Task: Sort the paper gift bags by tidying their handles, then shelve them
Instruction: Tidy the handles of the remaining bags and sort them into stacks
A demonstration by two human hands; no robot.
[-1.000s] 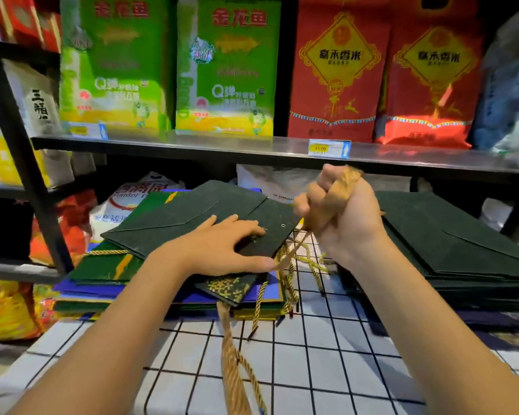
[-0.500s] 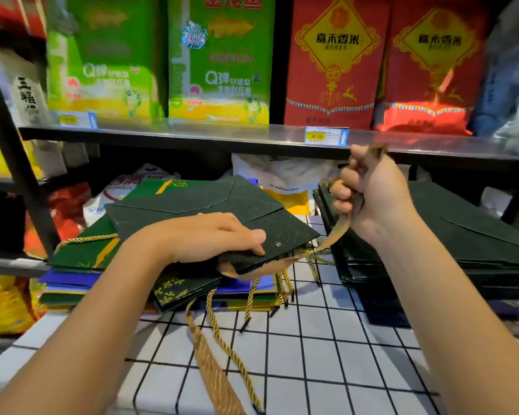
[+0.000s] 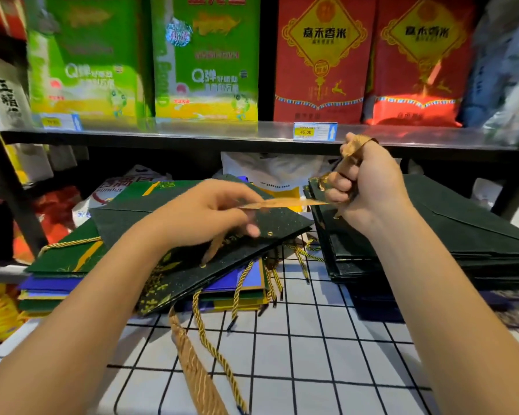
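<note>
Head view takes in, at far left, a black shelf upright (image 3: 9,187) with blurred sacks behind it, and above, a metal shelf (image 3: 192,134) carrying two green rice bags (image 3: 206,58) and, further right, two red rice bags (image 3: 324,58), with a yellow price tag (image 3: 314,132) clipped to the shelf edge. Below, on a white cloth with a black grid (image 3: 327,339), lies a mixed stack of flat gift bags (image 3: 57,283) in green, blue and gold, its twisted gold cord handles (image 3: 240,283) spilling over the near edge. On top of that stack sits a dark green glittered gift bag (image 3: 282,224), tilted, its eyelet corner pointing right. The left hand (image 3: 204,217) rests on this bag, fingers loosely curved, with the fingertips (image 3: 253,230) pressing near the eyelet; whether the thumb pinches the ribbon passing over it I cannot tell. A flat gold ribbon handle (image 3: 285,202) stretches taut from beside the left fingers across to the right hand (image 3: 369,187), which is raised and curled into a fist round the ribbon, a loop of it poking out above the knuckles. A second length of gold ribbon (image 3: 192,366) hangs down off the bag towards the camera. At right, just behind the right hand, a neat pile of dark green bags (image 3: 462,235) lies flat on the cloth.
</note>
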